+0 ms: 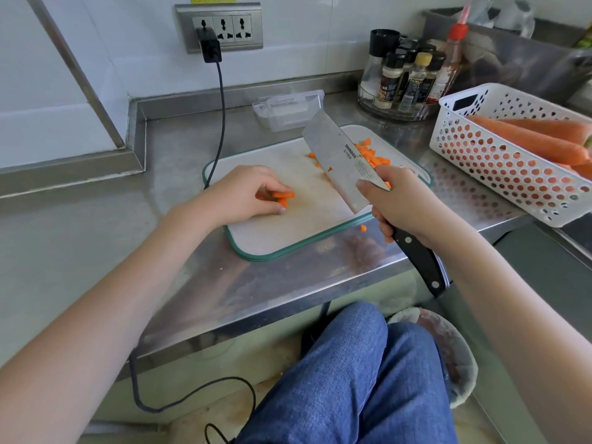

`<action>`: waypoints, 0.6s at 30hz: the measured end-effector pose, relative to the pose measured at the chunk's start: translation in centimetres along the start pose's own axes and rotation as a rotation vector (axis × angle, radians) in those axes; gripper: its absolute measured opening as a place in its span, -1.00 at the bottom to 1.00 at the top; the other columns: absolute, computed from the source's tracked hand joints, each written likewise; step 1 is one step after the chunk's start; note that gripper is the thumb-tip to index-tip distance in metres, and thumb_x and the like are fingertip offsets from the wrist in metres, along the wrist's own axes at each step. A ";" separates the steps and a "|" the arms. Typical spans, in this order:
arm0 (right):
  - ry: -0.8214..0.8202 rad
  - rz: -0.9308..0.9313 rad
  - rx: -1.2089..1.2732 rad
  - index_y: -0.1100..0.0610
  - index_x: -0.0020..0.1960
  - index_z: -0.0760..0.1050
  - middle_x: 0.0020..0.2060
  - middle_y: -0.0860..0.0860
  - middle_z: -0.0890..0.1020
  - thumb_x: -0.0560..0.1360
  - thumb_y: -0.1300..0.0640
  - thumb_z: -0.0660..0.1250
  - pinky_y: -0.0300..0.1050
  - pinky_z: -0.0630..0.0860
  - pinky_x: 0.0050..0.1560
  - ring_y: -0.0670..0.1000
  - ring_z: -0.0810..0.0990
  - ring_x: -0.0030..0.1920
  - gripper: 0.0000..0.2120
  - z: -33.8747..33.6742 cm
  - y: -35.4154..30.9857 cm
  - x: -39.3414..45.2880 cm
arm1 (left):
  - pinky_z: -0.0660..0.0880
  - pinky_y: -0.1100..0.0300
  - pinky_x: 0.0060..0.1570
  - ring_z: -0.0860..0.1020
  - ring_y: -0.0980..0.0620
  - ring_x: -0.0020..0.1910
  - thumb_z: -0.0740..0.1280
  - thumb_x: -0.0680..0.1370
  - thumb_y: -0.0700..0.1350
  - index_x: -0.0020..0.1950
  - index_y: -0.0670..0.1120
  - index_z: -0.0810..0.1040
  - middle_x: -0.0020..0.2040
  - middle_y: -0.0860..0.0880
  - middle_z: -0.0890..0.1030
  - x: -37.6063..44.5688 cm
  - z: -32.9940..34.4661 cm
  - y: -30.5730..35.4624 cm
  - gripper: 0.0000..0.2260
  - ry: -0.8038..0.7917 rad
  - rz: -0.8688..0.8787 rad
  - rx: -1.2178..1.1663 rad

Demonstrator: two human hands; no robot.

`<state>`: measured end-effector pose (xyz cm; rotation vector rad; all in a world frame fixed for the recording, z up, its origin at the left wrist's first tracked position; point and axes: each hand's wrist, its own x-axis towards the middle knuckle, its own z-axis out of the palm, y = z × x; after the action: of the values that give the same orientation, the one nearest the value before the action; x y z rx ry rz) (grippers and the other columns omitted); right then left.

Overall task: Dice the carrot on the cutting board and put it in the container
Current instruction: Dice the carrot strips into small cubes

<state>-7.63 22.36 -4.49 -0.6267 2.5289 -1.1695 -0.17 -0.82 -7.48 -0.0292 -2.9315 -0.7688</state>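
Observation:
My left hand [246, 193] curls over a few carrot strips [283, 196] on the white cutting board [282, 232] and pins them down with its fingertips. My right hand [402, 203] grips a cleaver [339, 161] by its black handle, the blade raised and tilted above the board to the right of the strips. A pile of diced carrot [371, 155] lies at the board's far right, partly hidden behind the blade. One cube [363, 228] sits on the steel counter just off the board's near edge. A clear plastic container [288, 112] stands behind the board.
A white perforated basket [499, 174] with whole carrots [528, 141] sits at the right. A rack of spice bottles [403, 81] stands at the back right. A black cable [221, 116] runs from the wall socket down past the board's left corner and over the counter edge.

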 end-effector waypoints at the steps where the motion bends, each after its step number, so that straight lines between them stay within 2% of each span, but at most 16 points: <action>1: -0.002 -0.001 0.003 0.28 0.09 0.41 -0.47 0.06 0.39 0.61 0.07 0.16 -0.15 0.41 -0.54 -0.01 0.35 -0.67 -0.73 0.0 0.0 0.0 | 0.33 0.51 -0.05 0.53 0.10 -0.04 0.49 0.40 -0.12 0.12 -0.08 0.63 0.00 -0.02 0.61 0.0 0.2 0.0 -0.70 0.019 0.011 0.010; 4: -0.019 -0.008 0.009 0.25 0.11 0.42 -0.47 0.06 0.39 0.61 0.07 0.16 -0.12 0.43 -0.52 -0.01 0.35 -0.66 -0.75 0.1 -0.2 -0.1 | 0.38 0.42 -0.10 0.54 0.06 -0.11 0.52 0.36 -0.02 -0.02 -0.06 0.68 -0.12 -0.02 0.63 0.0 0.8 0.4 -0.76 0.092 0.024 0.038; 6: -0.026 -0.012 0.009 0.24 0.12 0.42 -0.47 0.06 0.39 0.61 0.07 0.16 -0.12 0.44 -0.53 -0.02 0.35 -0.66 -0.75 0.2 -0.3 -0.1 | 0.47 0.21 -0.11 0.53 0.02 -0.17 0.51 0.33 0.07 -0.18 -0.10 0.66 -0.21 -0.03 0.62 0.2 1.5 0.8 -0.74 0.120 0.010 0.078; 7: -0.025 -0.011 0.009 0.24 0.12 0.42 -0.46 0.06 0.40 0.61 0.07 0.16 -0.14 0.44 -0.54 -0.03 0.35 -0.66 -0.75 0.1 -0.3 -0.1 | 0.49 0.08 -0.11 0.53 0.00 -0.18 0.50 0.31 0.13 -0.22 -0.11 0.63 -0.23 -0.03 0.61 0.3 1.8 1.0 -0.69 0.132 -0.007 0.100; 8: -0.024 -0.009 0.011 0.24 0.13 0.43 -0.46 0.06 0.40 0.61 0.07 0.16 -0.15 0.44 -0.55 -0.03 0.35 -0.66 -0.75 0.1 -0.3 0.0 | 0.49 0.03 -0.10 0.53 0.00 -0.18 0.50 0.29 0.17 -0.22 -0.10 0.63 -0.24 -0.02 0.60 0.4 1.9 1.2 -0.66 0.143 -0.027 0.110; 11: -0.028 -0.011 0.014 0.22 0.12 0.43 -0.45 0.06 0.41 0.62 0.07 0.16 -0.15 0.44 -0.56 -0.03 0.36 -0.66 -0.77 0.1 -0.4 -0.1 | 0.46 0.09 0.03 0.52 0.02 -0.04 0.51 0.28 0.18 -0.07 -0.04 0.67 -0.09 0.02 0.59 0.3 1.7 1.5 -0.63 0.118 -0.044 0.111; 14: -0.036 -0.006 0.022 0.20 0.08 0.43 -0.45 0.07 0.40 0.62 0.06 0.16 -0.18 0.43 -0.59 -0.04 0.34 -0.65 -0.79 0.3 -0.5 -0.3 | 0.39 0.25 0.17 0.53 0.13 0.07 0.56 0.30 -0.03 0.19 -0.03 0.58 0.10 0.03 0.59 -0.4 0.8 1.2 -0.52 0.015 -0.080 -0.069; 16: -0.043 -0.003 0.035 0.22 0.09 0.43 -0.45 0.08 0.39 0.62 0.06 0.16 -0.19 0.41 -0.60 -0.03 0.33 -0.64 -0.78 0.5 -0.5 -0.4 | 0.43 0.21 0.24 0.57 0.17 0.08 0.58 0.28 -0.13 0.25 -0.03 0.55 0.10 0.03 0.62 -0.9 0.5 0.8 -0.45 -0.029 -0.106 -0.209; 18: -0.048 -0.013 0.031 0.23 0.11 0.43 -0.44 0.10 0.40 0.62 0.07 0.16 -0.17 0.41 -0.59 0.01 0.34 -0.62 -0.77 0.7 -0.6 -0.5 | 0.46 0.19 0.22 0.58 0.18 0.07 0.57 0.29 -0.18 0.21 -0.04 0.57 0.05 0.02 0.65 -1.1 0.4 0.6 -0.49 -0.016 -0.100 -0.225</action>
<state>-6.73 21.85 -4.43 -0.6565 2.4663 -1.1810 0.90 -0.05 -7.65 0.0932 -2.8636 -1.1148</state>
